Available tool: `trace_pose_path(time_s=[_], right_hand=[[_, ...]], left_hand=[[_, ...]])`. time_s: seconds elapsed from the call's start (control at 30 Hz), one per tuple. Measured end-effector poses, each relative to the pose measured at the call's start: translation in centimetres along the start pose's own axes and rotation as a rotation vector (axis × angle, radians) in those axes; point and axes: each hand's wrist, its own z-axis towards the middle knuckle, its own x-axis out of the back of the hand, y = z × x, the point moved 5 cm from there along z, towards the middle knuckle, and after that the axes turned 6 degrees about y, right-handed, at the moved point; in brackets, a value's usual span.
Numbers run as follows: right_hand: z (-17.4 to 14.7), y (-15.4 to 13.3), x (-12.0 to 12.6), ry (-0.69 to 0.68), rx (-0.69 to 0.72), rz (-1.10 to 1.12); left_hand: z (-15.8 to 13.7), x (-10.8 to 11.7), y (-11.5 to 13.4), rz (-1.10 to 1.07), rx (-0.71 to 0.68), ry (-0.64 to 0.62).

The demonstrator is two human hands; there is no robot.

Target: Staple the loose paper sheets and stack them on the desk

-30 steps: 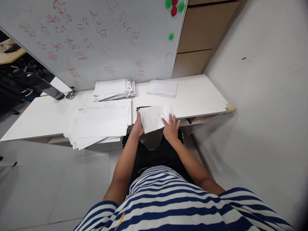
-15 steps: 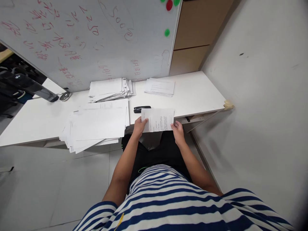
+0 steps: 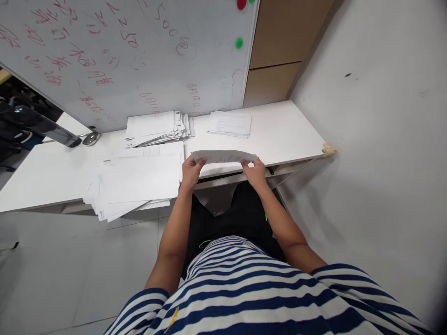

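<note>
Between my hands, printed paper (image 3: 223,157) is held up over the front of the desk, tilted steeply so that it looks narrow and slightly bowed. Whether it is one sheet or more, I cannot tell. My left hand (image 3: 192,171) pinches its left end, thumb on the near face. At the other end, my right hand (image 3: 254,172) grips it in the same way. Just left of my left hand lies a wide, untidy pile of papers (image 3: 150,174), some jutting over the desk's front edge. The black stapler seen earlier is hidden behind the raised paper.
Against the whiteboard (image 3: 157,65) stand a thick paper stack (image 3: 152,128) and a thinner one (image 3: 230,123). A dark bottle (image 3: 52,128) and a shiny oval object (image 3: 91,138) are on the white desk (image 3: 282,132) at left. A wall (image 3: 377,139) bounds the right.
Both hands have lifted the paper upward and away from me. It has tipped from nearly face-on to almost edge-on, and the stapler has gone out of sight behind it.
</note>
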Motion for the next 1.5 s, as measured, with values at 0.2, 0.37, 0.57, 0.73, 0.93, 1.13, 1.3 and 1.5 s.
trace_pose_path(time_s=[0.2, 0.37, 0.57, 0.73, 0.93, 1.13, 1.3, 1.5], right_hand=[[-0.7, 0.1, -3.1, -0.063, 0.173, -0.265], [-1.1, 0.4, -3.6, -0.057, 0.175, -0.266], [-2.6, 1.1, -1.5, -0.029, -0.005, -0.071], [-5.2, 3.5, 1.8, -0.024, -0.282, 0.182], [-7.8, 8.1, 4.3, 0.075, -0.58, 0.371], [-8.1, 7.8, 4.5, 0.113, -0.623, 0.382], [-7.2, 7.0, 4.1, 0.126, -0.629, 0.423], [-6.5, 7.3, 3.4, 0.09, -0.592, 0.405]], left_hand=[[-0.7, 1.1, -2.4, 0.103, 0.032, 0.084], [-0.9, 1.6, -2.9, 0.101, 0.036, 0.131], [-1.5, 1.0, -1.6, 0.09, 0.042, 0.078], [-1.0, 0.1, 0.1, 0.19, -0.064, -0.016], [2.6, -1.2, -0.8, 0.885, -0.308, -0.16], [4.6, -1.4, -3.5, 1.229, -0.245, -0.258], [5.1, -1.2, -3.8, 1.206, -0.243, -0.339], [5.4, -1.0, -3.9, 1.155, -0.25, -0.369]])
